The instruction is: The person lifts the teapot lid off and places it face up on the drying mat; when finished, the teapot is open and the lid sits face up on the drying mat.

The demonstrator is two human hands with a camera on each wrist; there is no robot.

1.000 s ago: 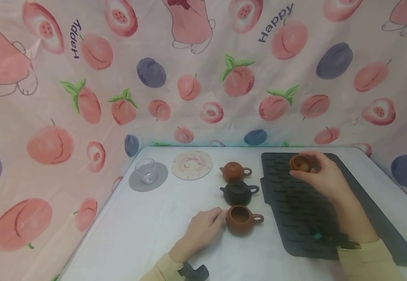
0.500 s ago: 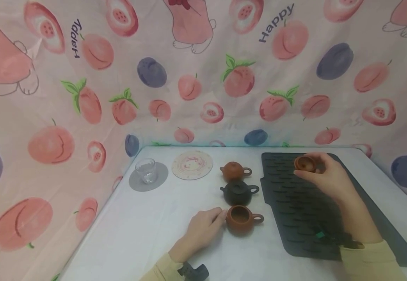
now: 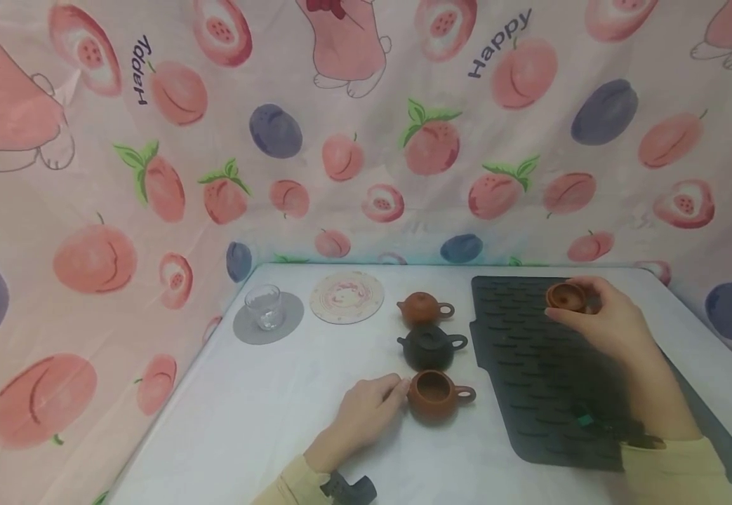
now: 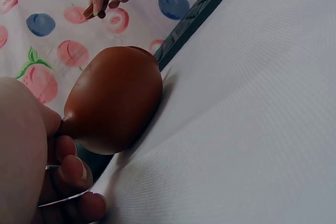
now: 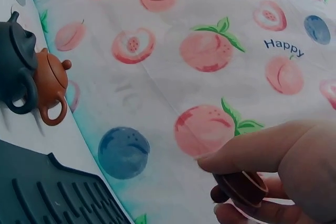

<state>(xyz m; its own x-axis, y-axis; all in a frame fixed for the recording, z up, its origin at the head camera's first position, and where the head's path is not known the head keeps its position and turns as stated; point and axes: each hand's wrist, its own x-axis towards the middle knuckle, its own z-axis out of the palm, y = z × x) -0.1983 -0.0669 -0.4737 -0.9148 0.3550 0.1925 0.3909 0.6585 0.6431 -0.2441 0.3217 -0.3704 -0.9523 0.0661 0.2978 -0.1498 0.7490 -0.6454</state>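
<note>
Lid (image 3: 566,297) and teapot (image 3: 434,408) in hand

At the head view's right, the right hand (image 3: 615,321) pinches the lid between thumb and fingers over a dark mat (image 3: 536,393); at lower centre, the left hand (image 3: 368,409) pinches the teapot's spout (image 4: 68,123).

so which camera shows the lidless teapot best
The head view: the lidless teapot shows its opening, body and loop handle there, with the left hand at its spout. The left wrist view is closer but gives mainly the body's side, the handle out of sight. The right wrist view doesn't show it.
</note>
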